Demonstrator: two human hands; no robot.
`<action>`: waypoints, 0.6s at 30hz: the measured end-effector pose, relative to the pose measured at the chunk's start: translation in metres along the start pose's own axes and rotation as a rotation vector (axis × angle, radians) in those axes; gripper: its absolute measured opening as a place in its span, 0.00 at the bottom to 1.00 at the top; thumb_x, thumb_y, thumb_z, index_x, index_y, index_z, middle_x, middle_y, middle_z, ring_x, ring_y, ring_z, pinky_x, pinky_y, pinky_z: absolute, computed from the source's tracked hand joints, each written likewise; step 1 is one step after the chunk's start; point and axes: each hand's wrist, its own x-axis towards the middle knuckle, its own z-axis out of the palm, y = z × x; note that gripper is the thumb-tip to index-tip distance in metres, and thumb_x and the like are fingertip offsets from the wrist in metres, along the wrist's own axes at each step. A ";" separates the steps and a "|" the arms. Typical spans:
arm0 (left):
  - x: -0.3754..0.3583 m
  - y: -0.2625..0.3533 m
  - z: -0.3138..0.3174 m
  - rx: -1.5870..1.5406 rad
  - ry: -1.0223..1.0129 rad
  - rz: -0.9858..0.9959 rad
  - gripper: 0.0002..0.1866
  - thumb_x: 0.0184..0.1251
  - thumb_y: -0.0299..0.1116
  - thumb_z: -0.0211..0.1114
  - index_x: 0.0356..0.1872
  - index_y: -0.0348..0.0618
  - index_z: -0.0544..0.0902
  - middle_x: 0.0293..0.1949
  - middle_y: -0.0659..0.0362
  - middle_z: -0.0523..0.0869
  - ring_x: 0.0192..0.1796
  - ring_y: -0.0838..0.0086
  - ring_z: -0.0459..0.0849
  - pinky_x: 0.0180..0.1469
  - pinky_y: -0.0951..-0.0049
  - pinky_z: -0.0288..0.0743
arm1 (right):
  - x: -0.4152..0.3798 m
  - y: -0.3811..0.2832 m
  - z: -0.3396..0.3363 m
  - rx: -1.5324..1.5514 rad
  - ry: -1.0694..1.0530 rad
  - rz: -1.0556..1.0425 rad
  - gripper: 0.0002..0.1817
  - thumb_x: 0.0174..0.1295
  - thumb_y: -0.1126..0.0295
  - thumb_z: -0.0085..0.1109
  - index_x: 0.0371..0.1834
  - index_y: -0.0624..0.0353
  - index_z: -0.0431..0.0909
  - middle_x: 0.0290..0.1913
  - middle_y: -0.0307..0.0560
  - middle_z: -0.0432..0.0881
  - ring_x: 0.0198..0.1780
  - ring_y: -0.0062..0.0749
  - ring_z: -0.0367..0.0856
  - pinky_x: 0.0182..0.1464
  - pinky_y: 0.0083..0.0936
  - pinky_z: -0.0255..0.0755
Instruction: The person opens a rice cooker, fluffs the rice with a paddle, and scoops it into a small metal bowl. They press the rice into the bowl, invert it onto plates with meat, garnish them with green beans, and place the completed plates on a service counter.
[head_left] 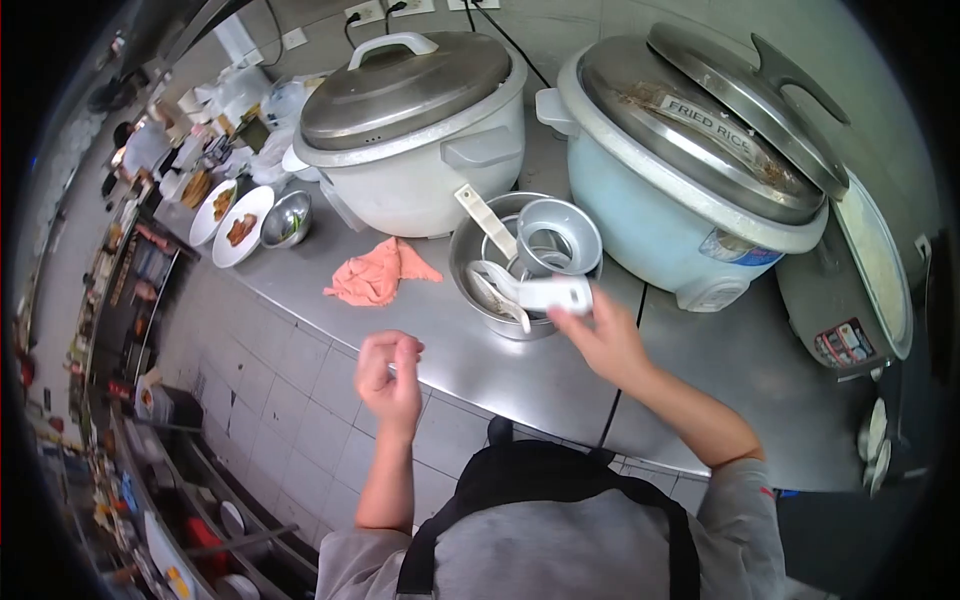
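Observation:
My right hand [608,338] is closed on the thick white handle of a utensil [555,293] at the near rim of a metal pot [462,245]; the far end of the utensil is hard to make out. Inside the pot lean a grey cup-shaped scoop [560,235], a white-handled utensil [484,217] and white spoons [498,302]. My left hand [389,380] hovers over the counter's front edge, fingers curled in, with nothing visible in them. Beyond it a crumpled pink cloth [370,274] lies on the steel counter [500,368].
Behind the pot stand a white rice cooker [430,170] and a pale blue one [650,200], its lid labelled "FRIED RICE" with another lid on top. White plates of food [243,226] and a metal bowl [287,218] sit at left. Another container [850,280] is at right.

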 end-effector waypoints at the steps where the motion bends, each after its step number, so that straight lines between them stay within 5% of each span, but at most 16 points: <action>1: 0.008 -0.007 -0.008 -0.015 -0.017 0.001 0.12 0.59 0.22 0.56 0.15 0.35 0.71 0.24 0.55 0.77 0.26 0.75 0.75 0.29 0.78 0.68 | 0.014 -0.005 0.011 -0.029 0.156 -0.043 0.14 0.57 0.69 0.55 0.42 0.66 0.72 0.36 0.48 0.71 0.31 0.32 0.73 0.32 0.23 0.66; 3: 0.022 -0.016 -0.017 -0.071 -0.051 -0.081 0.12 0.61 0.22 0.53 0.17 0.35 0.71 0.24 0.56 0.77 0.27 0.75 0.74 0.29 0.78 0.68 | 0.052 0.003 0.037 0.055 0.463 -0.192 0.10 0.59 0.70 0.52 0.35 0.68 0.70 0.39 0.50 0.69 0.36 0.32 0.69 0.37 0.23 0.64; 8: 0.030 -0.032 -0.016 -0.200 -0.105 -0.093 0.12 0.63 0.23 0.49 0.19 0.34 0.71 0.24 0.57 0.75 0.27 0.76 0.74 0.30 0.78 0.69 | 0.097 -0.051 0.035 0.599 0.513 -0.255 0.13 0.68 0.64 0.37 0.46 0.62 0.61 0.37 0.49 0.75 0.38 0.26 0.76 0.42 0.22 0.69; 12: 0.024 -0.042 -0.005 -0.232 -0.071 -0.141 0.11 0.62 0.22 0.50 0.18 0.34 0.71 0.23 0.56 0.76 0.27 0.76 0.74 0.30 0.78 0.68 | 0.091 -0.074 0.002 0.662 0.591 -0.328 0.13 0.68 0.63 0.35 0.47 0.60 0.56 0.34 0.49 0.74 0.36 0.29 0.76 0.41 0.24 0.71; 14: 0.025 -0.041 -0.002 -0.220 -0.067 -0.190 0.11 0.61 0.23 0.49 0.18 0.34 0.71 0.23 0.56 0.75 0.26 0.76 0.73 0.30 0.77 0.68 | 0.081 -0.074 -0.006 0.629 0.688 -0.459 0.14 0.69 0.63 0.32 0.50 0.60 0.54 0.33 0.54 0.74 0.34 0.38 0.77 0.42 0.33 0.73; 16: 0.029 -0.020 0.009 -0.207 -0.002 -0.248 0.13 0.62 0.26 0.47 0.17 0.35 0.71 0.22 0.56 0.75 0.27 0.75 0.72 0.30 0.76 0.68 | 0.068 -0.067 -0.018 0.565 0.624 -0.461 0.14 0.69 0.63 0.32 0.51 0.59 0.53 0.33 0.54 0.73 0.34 0.34 0.75 0.40 0.30 0.72; 18: 0.029 -0.012 0.019 -0.266 -0.011 -0.074 0.13 0.63 0.28 0.44 0.22 0.35 0.71 0.23 0.55 0.74 0.26 0.73 0.72 0.30 0.76 0.68 | 0.056 -0.073 -0.038 0.597 0.623 -0.460 0.15 0.69 0.64 0.33 0.53 0.58 0.52 0.34 0.52 0.72 0.34 0.32 0.74 0.39 0.27 0.69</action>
